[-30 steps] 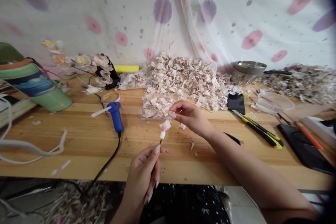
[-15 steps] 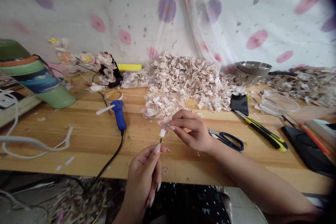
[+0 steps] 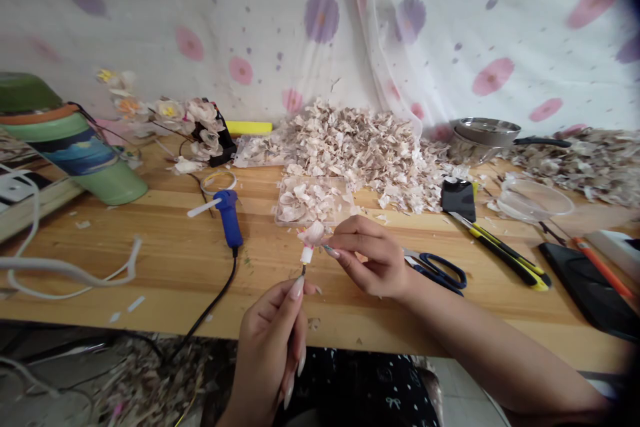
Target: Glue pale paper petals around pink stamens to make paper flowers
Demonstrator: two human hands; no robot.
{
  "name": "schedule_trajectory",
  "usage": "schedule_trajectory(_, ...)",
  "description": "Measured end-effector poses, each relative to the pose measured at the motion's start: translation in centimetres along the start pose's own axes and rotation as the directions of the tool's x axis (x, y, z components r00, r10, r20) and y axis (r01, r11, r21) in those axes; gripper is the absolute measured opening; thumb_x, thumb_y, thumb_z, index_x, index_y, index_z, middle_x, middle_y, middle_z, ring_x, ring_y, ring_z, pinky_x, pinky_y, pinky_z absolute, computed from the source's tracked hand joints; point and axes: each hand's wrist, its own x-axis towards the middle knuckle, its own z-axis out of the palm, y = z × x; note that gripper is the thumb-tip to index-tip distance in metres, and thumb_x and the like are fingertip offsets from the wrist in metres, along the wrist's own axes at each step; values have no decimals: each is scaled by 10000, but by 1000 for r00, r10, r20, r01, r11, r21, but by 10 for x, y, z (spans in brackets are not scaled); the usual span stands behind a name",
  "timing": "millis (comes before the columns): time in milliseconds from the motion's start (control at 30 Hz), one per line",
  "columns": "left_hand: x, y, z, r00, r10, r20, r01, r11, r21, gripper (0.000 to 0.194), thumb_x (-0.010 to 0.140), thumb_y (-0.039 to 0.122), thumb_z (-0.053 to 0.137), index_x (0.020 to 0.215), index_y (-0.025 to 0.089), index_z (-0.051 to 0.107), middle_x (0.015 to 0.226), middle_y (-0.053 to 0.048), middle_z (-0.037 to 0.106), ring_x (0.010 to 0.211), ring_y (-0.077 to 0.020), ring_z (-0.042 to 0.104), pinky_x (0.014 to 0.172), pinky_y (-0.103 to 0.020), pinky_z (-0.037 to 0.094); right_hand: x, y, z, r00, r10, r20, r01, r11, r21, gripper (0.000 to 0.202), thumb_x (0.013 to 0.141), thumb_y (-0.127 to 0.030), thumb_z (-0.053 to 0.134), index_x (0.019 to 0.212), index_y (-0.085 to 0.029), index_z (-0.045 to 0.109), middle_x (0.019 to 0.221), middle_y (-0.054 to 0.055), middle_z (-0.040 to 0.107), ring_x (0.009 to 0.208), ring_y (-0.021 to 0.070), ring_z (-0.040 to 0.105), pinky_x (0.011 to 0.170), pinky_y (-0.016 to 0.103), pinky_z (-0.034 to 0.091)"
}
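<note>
My left hand [image 3: 275, 327] is closed in a pinch round a thin dark flower stem [image 3: 304, 270], held upright above the front of the table. A short white sleeve [image 3: 307, 254] sits near its top. Above the sleeve is a pale, pinkish-white petal [image 3: 313, 233] with a bit of pink beside it. From the right, my right hand [image 3: 371, 255] reaches in with thumb and forefinger together at the petal's right edge. Just behind the flower lies a clear shallow box [image 3: 345, 203] holding loose petals [image 3: 305, 199].
A blue glue gun [image 3: 230, 219] with a black cord lies left of my hands. Scissors [image 3: 440, 270], a yellow-black utility knife [image 3: 505, 252] and a black phone [image 3: 590, 290] are to the right. A large petal heap [image 3: 360, 147] covers the back. A green tumbler [image 3: 100, 153] stands far left.
My right hand has shifted slightly right and down, uncovering more of the petal, which now stands on top of the stem. My left hand keeps its hold with barely any movement.
</note>
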Motion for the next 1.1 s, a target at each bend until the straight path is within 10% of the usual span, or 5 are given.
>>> schedule_trajectory(300,-6,0,2,999,15,-30,-15,1000,19,445,727,566,710,842,144,632,328,100,436,216,-10,268,250,-88,179,4,-6,-4,998,-47,-33,46,998,-35,279,833,-14,582,1064,-148,663,865,70,615,780,153,591,674,285,530)
schedule_trajectory(600,-6,-4,3,998,18,-65,-10,993,119,470,745,577,680,907,136,652,340,105,424,221,-5,261,257,-80,189,11,9,-8,920,384,77,-390,889,239,55,880,-188,638,899,-198,688,913,40,567,770,127,556,624,264,490)
schedule_trajectory(1100,-2,-3,4,999,-3,-48,7,995,102,445,744,554,689,886,135,641,336,106,426,202,-7,261,249,-80,183,10,7,-7,937,341,81,-347,871,348,45,824,-159,702,853,-192,692,900,26,550,738,117,526,602,256,463)
